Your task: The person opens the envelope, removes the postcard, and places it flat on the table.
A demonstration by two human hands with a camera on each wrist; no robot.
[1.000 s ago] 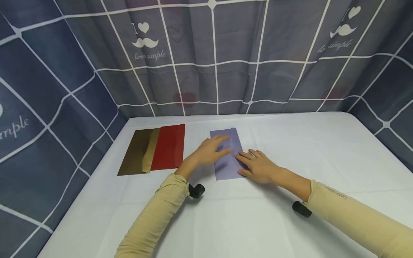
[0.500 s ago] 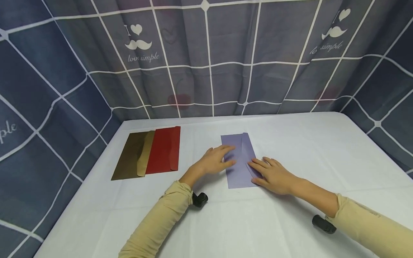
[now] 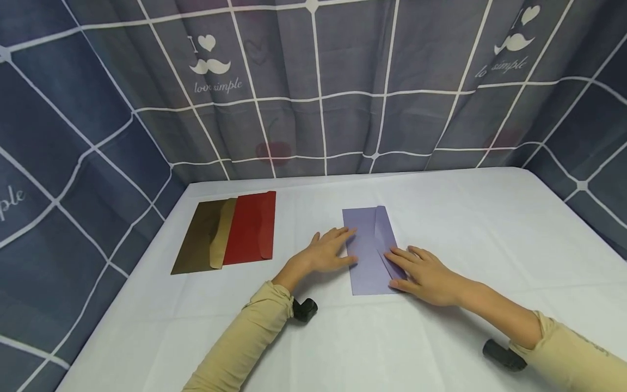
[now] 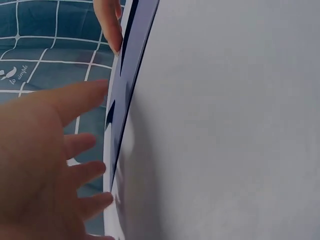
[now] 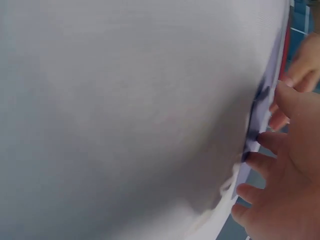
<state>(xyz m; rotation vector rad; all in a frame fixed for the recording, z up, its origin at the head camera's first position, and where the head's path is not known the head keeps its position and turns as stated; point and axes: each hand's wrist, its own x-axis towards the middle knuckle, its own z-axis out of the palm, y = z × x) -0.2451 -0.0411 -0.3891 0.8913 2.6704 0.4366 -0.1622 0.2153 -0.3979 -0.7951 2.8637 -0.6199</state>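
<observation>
A lavender envelope [image 3: 363,247] lies flat, its long flap along the right side. The left hand [image 3: 329,252] hovers at the envelope's left edge, thumb and fingers spread apart. On the flap's lower right part rest the fingertips of the right hand [image 3: 430,276], its fingers nearly straight. From the left wrist view, the left hand [image 4: 55,155] shows loosely extended fingers beside the thin side of the envelope [image 4: 131,65]. In the right wrist view, the right hand [image 5: 285,170] has its fingertips at the envelope's edge, with nothing pinched between thumb and fingers.
To the left lie a red envelope [image 3: 249,228] and a dark gold envelope [image 3: 193,237], the red one against the gold one's flap. All are on a white-covered table [image 3: 372,348]. A grey-blue checked curtain [image 3: 352,125] surrounds the back and sides.
The lavender envelope has shifted to the right and nearer the person, farther from the red one. Both hands have moved along with it, the right fingertips staying on its flap.
</observation>
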